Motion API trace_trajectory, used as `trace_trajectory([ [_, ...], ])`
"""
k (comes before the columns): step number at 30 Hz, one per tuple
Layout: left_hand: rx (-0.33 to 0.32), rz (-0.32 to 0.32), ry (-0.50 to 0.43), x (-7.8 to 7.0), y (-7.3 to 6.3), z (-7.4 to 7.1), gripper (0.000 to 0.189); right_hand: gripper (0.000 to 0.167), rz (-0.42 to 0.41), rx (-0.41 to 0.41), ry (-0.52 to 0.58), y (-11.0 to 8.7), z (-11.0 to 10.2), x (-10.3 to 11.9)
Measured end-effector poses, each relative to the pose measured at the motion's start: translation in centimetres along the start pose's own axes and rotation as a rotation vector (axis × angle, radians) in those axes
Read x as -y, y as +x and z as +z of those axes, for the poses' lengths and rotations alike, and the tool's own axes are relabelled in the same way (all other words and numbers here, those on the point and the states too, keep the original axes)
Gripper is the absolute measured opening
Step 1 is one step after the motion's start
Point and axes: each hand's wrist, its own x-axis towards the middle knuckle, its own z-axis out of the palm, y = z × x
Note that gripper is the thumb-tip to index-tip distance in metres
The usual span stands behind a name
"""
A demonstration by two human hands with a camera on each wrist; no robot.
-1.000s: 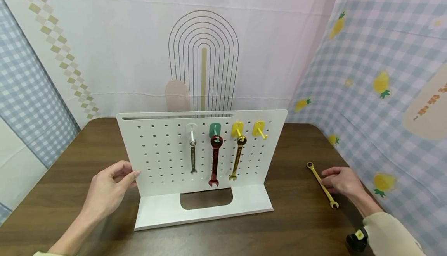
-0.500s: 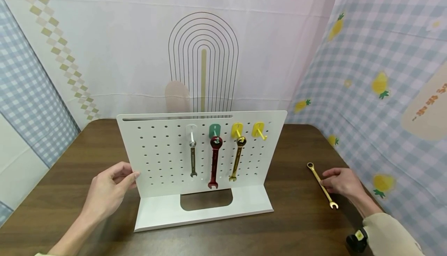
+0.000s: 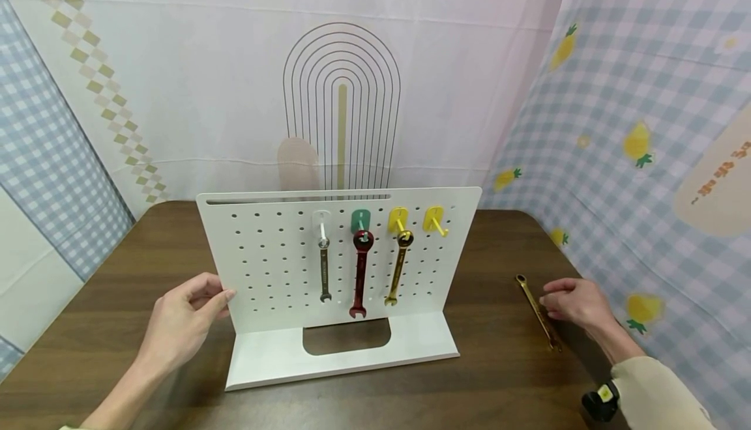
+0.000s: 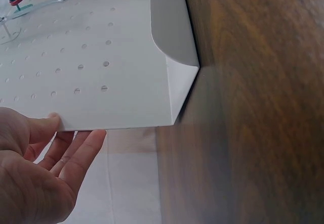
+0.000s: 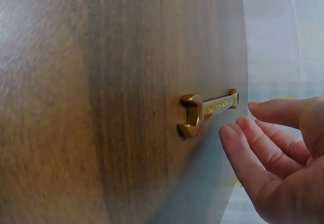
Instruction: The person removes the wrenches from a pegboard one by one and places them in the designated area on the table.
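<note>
My left hand (image 3: 183,318) pinches the left edge of a white pegboard stand (image 3: 276,345); in the left wrist view, the thumb (image 4: 44,128) lies at the front face and the fingers go behind. Three combination wrenches hang on its hooks: a silver one (image 3: 324,270), a red one (image 3: 360,273) and a gold one (image 3: 399,270). Nothing hangs on the rightmost yellow hook (image 3: 435,221). Another gold wrench (image 3: 536,313) lies on the table at the right. Beside it is my right hand (image 3: 577,303), thumb and fingers apart, with a gap to the wrench in the right wrist view.
The brown wooden table (image 3: 499,378) carries the stand in its middle. A patterned white cloth (image 3: 223,91) hangs behind, and a checked cloth (image 3: 622,208) closes off the right side near my right hand. A dark wrist device (image 3: 600,404) sits at the right sleeve.
The gold wrench on the table now looks darker and narrower, its open end shifted slightly left. My right hand has moved slightly off it. My left hand stays on the pegboard.
</note>
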Motion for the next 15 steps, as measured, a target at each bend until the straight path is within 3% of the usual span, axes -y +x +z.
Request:
trace_trajectory([
  [15, 0.000, -0.004, -0.006, 0.0, -0.1, 0.0, 0.011, 0.042, -0.036, 0.030, 0.034, -0.6, 0.5, 1.5],
])
